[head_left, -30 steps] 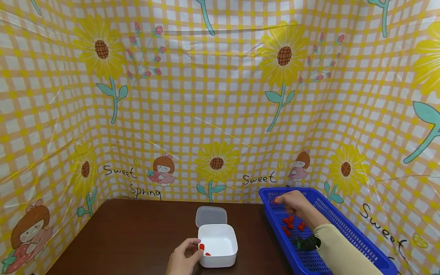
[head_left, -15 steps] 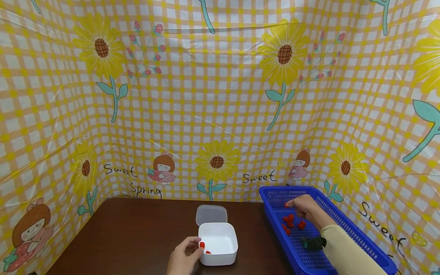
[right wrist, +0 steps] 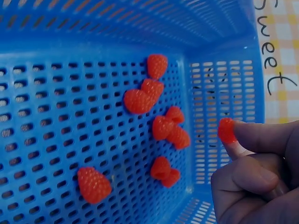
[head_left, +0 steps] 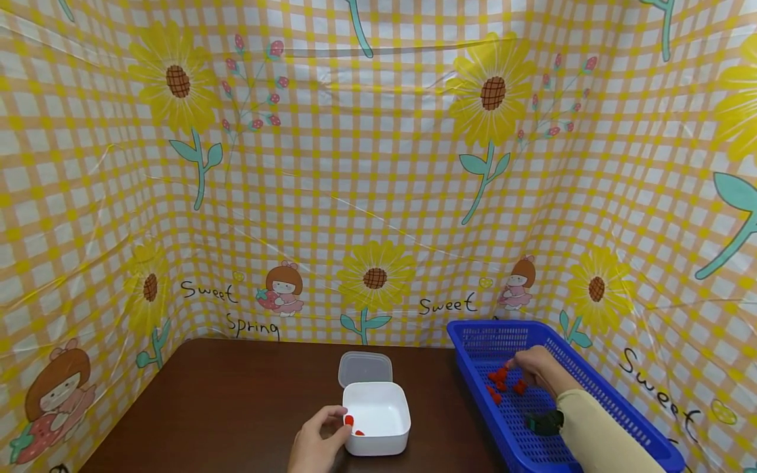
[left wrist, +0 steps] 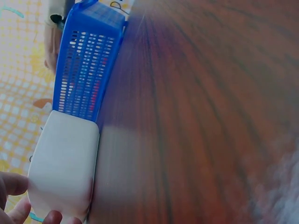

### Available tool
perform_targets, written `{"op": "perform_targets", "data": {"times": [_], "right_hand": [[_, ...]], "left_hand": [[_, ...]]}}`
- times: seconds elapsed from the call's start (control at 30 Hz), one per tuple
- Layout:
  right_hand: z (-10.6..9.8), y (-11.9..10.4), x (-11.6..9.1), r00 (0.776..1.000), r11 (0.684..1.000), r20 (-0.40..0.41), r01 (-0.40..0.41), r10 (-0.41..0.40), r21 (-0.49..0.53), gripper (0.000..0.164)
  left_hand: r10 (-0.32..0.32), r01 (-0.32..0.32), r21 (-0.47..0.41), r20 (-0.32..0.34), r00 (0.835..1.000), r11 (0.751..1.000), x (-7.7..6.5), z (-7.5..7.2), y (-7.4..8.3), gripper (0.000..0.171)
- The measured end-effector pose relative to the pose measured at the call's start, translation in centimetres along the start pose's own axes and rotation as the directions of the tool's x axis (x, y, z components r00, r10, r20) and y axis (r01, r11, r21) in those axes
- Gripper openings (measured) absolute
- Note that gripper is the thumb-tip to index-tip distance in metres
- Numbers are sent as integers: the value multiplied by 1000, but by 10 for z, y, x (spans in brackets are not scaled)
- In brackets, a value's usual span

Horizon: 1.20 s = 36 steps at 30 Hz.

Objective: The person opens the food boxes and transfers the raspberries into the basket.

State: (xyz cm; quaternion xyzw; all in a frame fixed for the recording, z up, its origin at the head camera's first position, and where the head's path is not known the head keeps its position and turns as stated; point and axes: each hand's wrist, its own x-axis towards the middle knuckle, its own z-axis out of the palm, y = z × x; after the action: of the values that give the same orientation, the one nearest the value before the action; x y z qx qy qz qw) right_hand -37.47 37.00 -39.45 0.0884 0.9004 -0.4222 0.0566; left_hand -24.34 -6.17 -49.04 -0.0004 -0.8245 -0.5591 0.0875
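My right hand [head_left: 541, 368] is over the blue basket [head_left: 621, 407], pinching a red raspberry [right wrist: 227, 130] between thumb and finger. Several more raspberries [right wrist: 94, 185] lie on the basket's perforated floor, most of them bunched toward one end. My left hand [head_left: 319, 439] grips the left side of a small white box [head_left: 387, 447], its fingers around the near corner in the left wrist view. Just inside that wall, by the thumb, a red raspberry [head_left: 349, 420] shows, and a second one sits lower, partly hidden by the front rim.
Behind the white box lies a translucent lid [head_left: 365, 370] on the dark brown table [head_left: 236, 394]. A checked sunflower cloth [head_left: 378, 197] surrounds the table at the back and both sides. A dark device [head_left: 544, 422] sits at the right sleeve's cuff.
My right hand has moved right and nearer within the basket, lowering toward the raspberries there. The left hand keeps its grip on the white box, which has barely shifted.
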Motion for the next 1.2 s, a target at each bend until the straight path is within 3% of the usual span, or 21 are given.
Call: {"op": "perform_targets", "data": {"times": [0.17, 0.3, 0.43, 0.57, 0.67, 0.77, 0.87, 1.0, 1.2], "right_hand": [[-2, 2, 0, 1000, 999, 4, -19, 19, 26, 16], [-4, -4, -2, 1000, 1000, 16, 5, -5, 13, 21], [1, -18, -4, 1000, 1000, 7, 27, -27, -13, 24], [11, -36, -9, 998, 998, 11, 63, -63, 24, 26], [18, -50, -15, 995, 994, 29, 95, -97, 56, 36], [25, -64, -21, 989, 988, 55, 135, -139, 75, 33], [32, -76, -28, 978, 977, 88, 180, -190, 115, 14], [43, -90, -36, 962, 961, 145, 202, -231, 189, 43], [62, -106, -46, 950, 948, 194, 192, -244, 252, 38]], "left_hand": [[3, -3, 6, -14, 1000, 1000, 0, 1, 0, 26], [9, -9, -6, -11, 1000, 1000, 1, 0, 0, 27], [2, -2, -7, -9, 1000, 1000, 1, -1, -1, 27], [-5, 5, 6, -21, 1000, 1000, 0, 1, -1, 25], [0, 0, 15, -25, 1000, 1000, -1, 2, -1, 24], [-1, 1, 11, -19, 1000, 1000, -1, 1, -1, 24], [4, -4, 1, -11, 1000, 1000, -1, 1, 0, 25], [12, -12, -22, 2, 1000, 1000, 0, -1, 0, 27], [10, -9, -32, 8, 1000, 999, 0, -1, 0, 27]]}}
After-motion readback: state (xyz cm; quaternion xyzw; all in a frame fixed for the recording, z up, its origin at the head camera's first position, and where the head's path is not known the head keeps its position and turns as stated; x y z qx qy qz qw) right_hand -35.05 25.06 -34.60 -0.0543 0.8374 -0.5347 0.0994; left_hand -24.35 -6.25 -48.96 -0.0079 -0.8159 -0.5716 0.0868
